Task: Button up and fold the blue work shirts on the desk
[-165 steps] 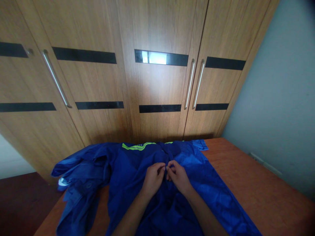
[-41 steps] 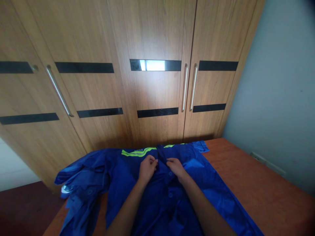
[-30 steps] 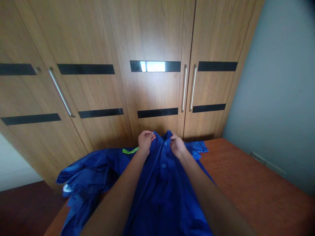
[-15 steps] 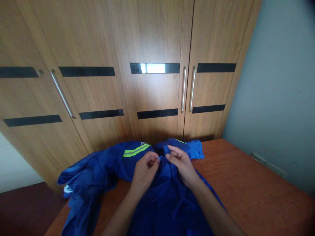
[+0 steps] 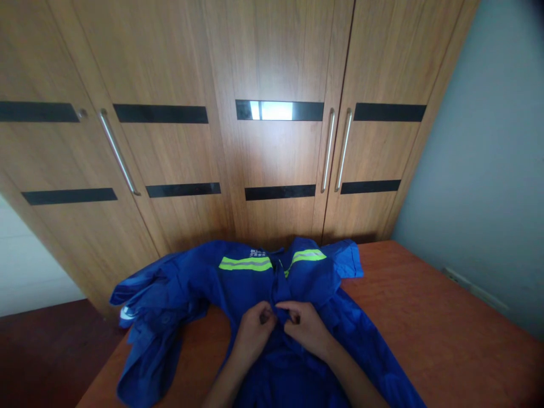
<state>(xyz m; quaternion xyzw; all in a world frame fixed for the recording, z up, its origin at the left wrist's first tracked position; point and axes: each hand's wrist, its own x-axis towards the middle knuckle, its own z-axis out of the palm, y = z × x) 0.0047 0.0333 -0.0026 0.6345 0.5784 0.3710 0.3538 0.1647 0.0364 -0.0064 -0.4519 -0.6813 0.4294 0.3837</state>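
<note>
A blue garment (image 5: 246, 288) lies beneath the fingers, spread on the bench (image 5: 425, 309). The left hand (image 5: 255, 331) and the right hand (image 5: 309, 330) work side by side, each with fingers pinching cloth at its front. Beyond the fingers lie yellow-green bands (image 5: 245, 264); farther off stands a wooden wardrobe (image 5: 280, 156).

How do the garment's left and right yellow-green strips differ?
The left strip shows longer, the right strip shorter. The left strip runs nearly straight, while the right strip appears to bend downward at its inner end. White lettering sits above the left strip; none shows above the right. Both are yellow-green and grey.
</note>
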